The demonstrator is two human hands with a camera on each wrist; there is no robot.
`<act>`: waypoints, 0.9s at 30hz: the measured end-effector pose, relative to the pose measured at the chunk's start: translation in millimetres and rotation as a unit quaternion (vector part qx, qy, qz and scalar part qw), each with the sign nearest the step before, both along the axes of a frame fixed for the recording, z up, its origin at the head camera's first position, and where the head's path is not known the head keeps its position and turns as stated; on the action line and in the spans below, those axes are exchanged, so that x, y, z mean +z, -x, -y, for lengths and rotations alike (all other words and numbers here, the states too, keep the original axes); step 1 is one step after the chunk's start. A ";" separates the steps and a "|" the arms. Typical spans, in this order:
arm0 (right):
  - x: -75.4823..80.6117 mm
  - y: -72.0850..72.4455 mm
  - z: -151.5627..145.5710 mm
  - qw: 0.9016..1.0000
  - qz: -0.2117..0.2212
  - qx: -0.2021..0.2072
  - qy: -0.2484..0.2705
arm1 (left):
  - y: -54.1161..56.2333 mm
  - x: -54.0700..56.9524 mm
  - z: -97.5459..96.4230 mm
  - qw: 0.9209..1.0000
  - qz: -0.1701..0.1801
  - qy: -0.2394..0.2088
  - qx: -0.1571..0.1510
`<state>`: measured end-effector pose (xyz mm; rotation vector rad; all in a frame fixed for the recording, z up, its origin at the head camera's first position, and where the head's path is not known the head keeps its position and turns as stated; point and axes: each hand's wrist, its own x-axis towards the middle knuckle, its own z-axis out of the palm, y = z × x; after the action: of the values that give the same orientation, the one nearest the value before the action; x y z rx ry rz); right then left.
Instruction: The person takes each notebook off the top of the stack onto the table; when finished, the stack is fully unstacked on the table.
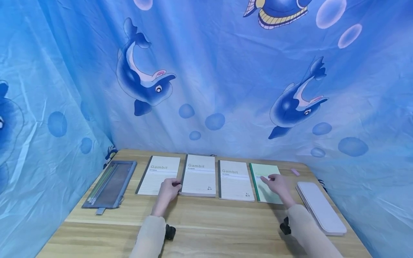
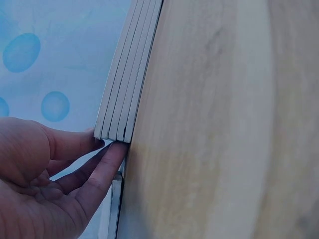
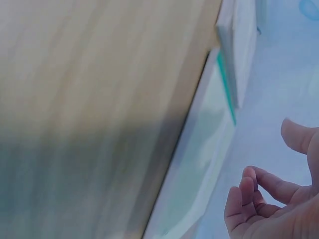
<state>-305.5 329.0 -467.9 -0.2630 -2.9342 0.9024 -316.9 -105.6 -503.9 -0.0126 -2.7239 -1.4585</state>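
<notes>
My left hand (image 1: pixel 169 190) is at the near left corner of a stack of cream notebooks (image 1: pixel 199 181) marked Gambit. In the left wrist view, thumb and fingertips touch the end of that stack's layered edges (image 2: pixel 122 74), with no fingers wrapped round it. Left of this hand lies another cream Gambit notebook (image 1: pixel 158 172), partly covered by the hand. Over a green notebook (image 1: pixel 266 191) hovers my right hand (image 1: pixel 277 183). Its fingers bend loosely with the thumb apart, and nothing is between them in the right wrist view. A further cream notebook (image 1: pixel 235 182) lies between the hands.
A grey mesh zip pouch (image 1: pixel 117 182) with pencil-like sticks inside lies at the left of the wooden table (image 1: pixel 200 229). On the right are a white oblong case (image 1: pixel 322 208) and a small pink item (image 1: pixel 295 172). A blue dolphin-print curtain (image 1: pixel 219 86) hangs behind.
</notes>
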 end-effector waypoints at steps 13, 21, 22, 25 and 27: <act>5.1 13.9 45.9 0.996 -0.029 0.028 0.080 | -1.4 2.3 -0.3 1.000 0.001 -0.002 0.001; -0.9 20.9 75.1 0.993 -0.031 0.027 0.113 | -1.1 2.8 -1.0 1.000 0.008 0.000 -0.002; -1.0 21.7 79.2 0.993 -0.032 0.029 0.114 | -1.2 2.9 -0.9 1.000 0.008 -0.001 -0.001; -1.3 24.0 90.1 0.992 -0.032 0.031 0.120 | -1.1 3.3 -0.8 1.000 0.009 -0.001 0.000; -2.0 26.7 96.4 0.992 -0.033 0.035 0.121 | -1.0 3.3 -0.6 1.000 0.007 -0.001 0.001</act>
<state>-332.2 232.6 -469.9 -0.1378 -2.7888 1.2532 -315.9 -105.0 -500.6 -0.0004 -2.7337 -1.4663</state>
